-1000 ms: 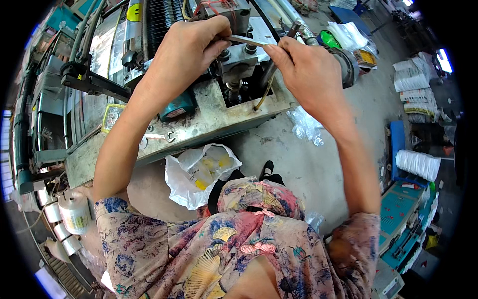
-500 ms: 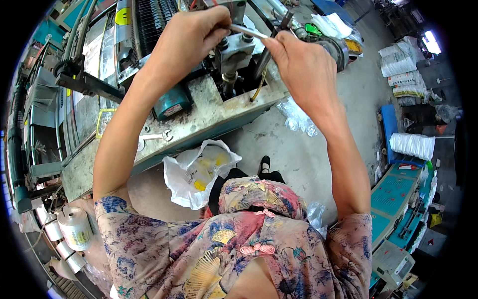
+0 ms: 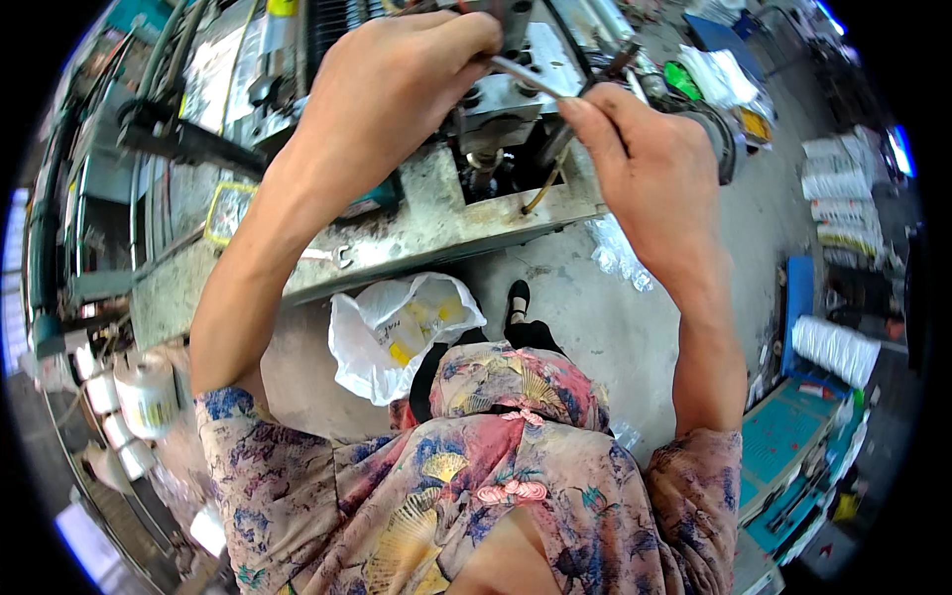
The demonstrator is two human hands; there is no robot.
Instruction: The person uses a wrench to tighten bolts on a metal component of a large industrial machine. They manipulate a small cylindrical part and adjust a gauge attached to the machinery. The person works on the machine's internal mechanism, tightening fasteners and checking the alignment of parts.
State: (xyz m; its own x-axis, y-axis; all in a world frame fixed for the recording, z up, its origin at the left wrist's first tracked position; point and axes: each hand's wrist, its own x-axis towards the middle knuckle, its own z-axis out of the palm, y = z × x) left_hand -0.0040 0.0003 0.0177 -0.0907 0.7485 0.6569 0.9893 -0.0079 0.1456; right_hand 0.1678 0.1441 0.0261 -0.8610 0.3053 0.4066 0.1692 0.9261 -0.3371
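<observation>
Toward eleven o'clock, the left hand (image 3: 397,84) had its fingers curled on one end of a slim, straight, dull-grey bar (image 3: 526,75); near twelve, the bar slanted toward four o'clock, over a metal block (image 3: 503,111); toward two, the right hand (image 3: 654,154) pinched its other end.

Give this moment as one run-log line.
Left hand: grips thin bar; right hand: grips other end; nearby: metal block; rest: wrench on ledge, white bag on floor

Beige top (image 3: 317,496), blue-pink blotches, yellow fans (image 3: 409,531); short sleeves (image 3: 706,476); pink knot buttons (image 3: 512,492); black trousers (image 3: 541,338), black shoe (image 3: 520,291)
</observation>
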